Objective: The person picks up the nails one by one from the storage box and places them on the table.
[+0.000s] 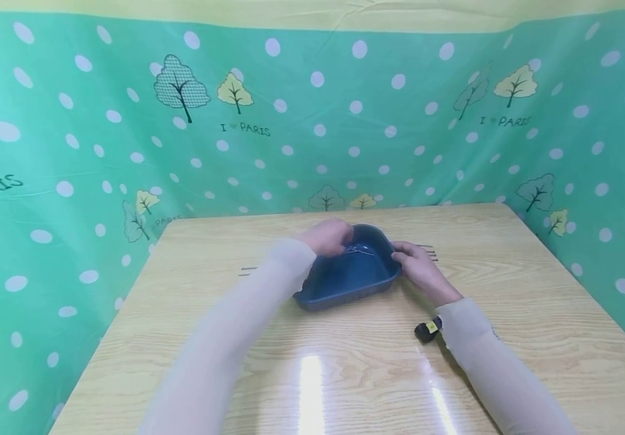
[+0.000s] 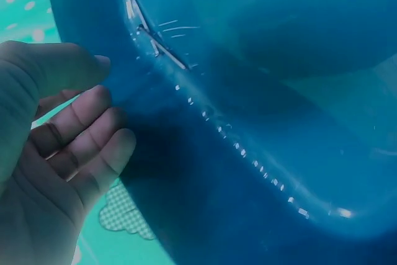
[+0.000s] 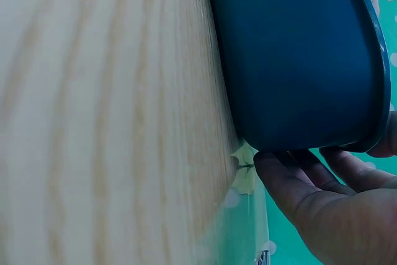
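A dark blue plastic basin [image 1: 345, 295] stands on the table, with a few thin metal nails [image 1: 358, 249] lying inside near its far wall. My left hand [image 1: 324, 238] is over the far left part of the basin. In the left wrist view its fingers [image 2: 102, 159] are loosely bent beside the basin wall, and nothing shows between them; two nails [image 2: 162, 48] lie crossed on the basin floor. At the right end my right hand [image 1: 421, 269] holds the basin, thumb over the rim. Its fingers [image 3: 291, 181] press the outer wall in the right wrist view.
Several thin nails [image 1: 428, 252] lie on the wooden table [image 1: 367, 368] behind the right hand, and two more nails [image 1: 248, 268] left of the basin. A small black object [image 1: 427, 330] with a yellow label is by the right sleeve. A green dotted cloth [image 1: 291, 145] hangs around the table.
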Motion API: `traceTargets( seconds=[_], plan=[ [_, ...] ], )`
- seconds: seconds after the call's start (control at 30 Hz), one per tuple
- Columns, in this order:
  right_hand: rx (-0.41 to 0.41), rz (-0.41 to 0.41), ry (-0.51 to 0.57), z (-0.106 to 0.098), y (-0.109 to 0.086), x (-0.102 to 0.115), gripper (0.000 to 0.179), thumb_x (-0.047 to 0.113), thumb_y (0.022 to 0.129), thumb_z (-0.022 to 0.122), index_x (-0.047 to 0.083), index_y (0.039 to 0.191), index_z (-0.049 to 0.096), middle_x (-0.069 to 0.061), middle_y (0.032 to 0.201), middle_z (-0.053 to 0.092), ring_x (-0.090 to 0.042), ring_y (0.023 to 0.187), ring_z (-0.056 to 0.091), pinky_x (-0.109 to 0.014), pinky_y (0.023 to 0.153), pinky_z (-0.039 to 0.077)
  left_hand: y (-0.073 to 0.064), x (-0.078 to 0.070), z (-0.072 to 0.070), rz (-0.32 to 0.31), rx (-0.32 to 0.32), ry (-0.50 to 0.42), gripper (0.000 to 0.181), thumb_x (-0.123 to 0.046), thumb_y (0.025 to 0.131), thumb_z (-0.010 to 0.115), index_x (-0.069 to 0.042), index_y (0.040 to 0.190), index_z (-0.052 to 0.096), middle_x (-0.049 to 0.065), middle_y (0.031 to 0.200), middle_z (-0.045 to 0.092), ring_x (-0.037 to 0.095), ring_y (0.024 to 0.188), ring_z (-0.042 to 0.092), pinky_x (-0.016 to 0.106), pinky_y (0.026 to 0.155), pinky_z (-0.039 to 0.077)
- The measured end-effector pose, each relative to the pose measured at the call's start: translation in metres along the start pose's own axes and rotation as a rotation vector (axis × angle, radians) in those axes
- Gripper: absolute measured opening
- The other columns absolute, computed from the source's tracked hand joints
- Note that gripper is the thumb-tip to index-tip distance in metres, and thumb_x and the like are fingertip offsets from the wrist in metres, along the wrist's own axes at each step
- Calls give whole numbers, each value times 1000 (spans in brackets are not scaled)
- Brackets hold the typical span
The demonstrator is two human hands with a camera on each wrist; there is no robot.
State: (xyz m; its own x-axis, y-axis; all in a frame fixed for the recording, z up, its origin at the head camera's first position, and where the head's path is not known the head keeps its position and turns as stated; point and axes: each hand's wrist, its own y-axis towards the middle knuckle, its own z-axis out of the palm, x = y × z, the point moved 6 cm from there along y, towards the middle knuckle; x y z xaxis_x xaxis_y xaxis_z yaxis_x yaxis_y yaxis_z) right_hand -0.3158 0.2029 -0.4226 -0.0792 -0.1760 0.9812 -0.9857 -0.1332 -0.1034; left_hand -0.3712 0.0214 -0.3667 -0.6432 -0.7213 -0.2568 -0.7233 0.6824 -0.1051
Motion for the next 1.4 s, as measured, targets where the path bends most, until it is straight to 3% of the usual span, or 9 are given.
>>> traceTargets(
  seconds=[0.27, 0.47, 0.8, 1.07, 1.4],
  plan=[
    [3, -1, -7, 2, 0, 2, 44, 6, 98, 39, -9, 139, 38, -26, 139, 42, -36, 125, 46, -42, 101, 43, 14, 1, 16, 8, 8, 45, 25, 0, 81, 63, -8, 105, 66, 2, 97, 64, 16, 88, 58, 28, 82, 50],
    [8, -10, -23, 3, 0, 3, 43, 5, 98, 37, -9, 139, 38, -26, 140, 42, -36, 125, 45, -43, 101, 43, 22, -6, 28, 36, 8, 154, 20, 2, 82, 59, -9, 97, 65, -1, 88, 60, 15, 81, 56, 28, 78, 49],
    [10, -31, -3, 1, 0, 3, 43, 4, 98, 39, -10, 138, 39, -27, 138, 43, -38, 123, 47, -43, 99, 44, 29, -11, 37, 1, 0, 290, 20, -5, 87, 62, -14, 104, 64, 1, 102, 59, 16, 92, 57, 30, 86, 49],
    [5, -24, -15, 3, -1, 3, 43, 4, 97, 40, -9, 138, 39, -26, 139, 42, -37, 125, 46, -43, 102, 42, 32, -8, 47, -24, -5, 299, 27, -6, 88, 61, -13, 114, 64, 6, 116, 59, 21, 106, 58, 34, 93, 48],
    [10, -27, -28, 2, -1, 2, 42, 5, 97, 39, -9, 137, 40, -26, 139, 43, -36, 125, 46, -44, 103, 41, 37, -12, 52, -33, -26, 285, 25, -9, 89, 63, -13, 113, 64, 5, 114, 61, 21, 102, 60, 35, 89, 50]
  ],
)
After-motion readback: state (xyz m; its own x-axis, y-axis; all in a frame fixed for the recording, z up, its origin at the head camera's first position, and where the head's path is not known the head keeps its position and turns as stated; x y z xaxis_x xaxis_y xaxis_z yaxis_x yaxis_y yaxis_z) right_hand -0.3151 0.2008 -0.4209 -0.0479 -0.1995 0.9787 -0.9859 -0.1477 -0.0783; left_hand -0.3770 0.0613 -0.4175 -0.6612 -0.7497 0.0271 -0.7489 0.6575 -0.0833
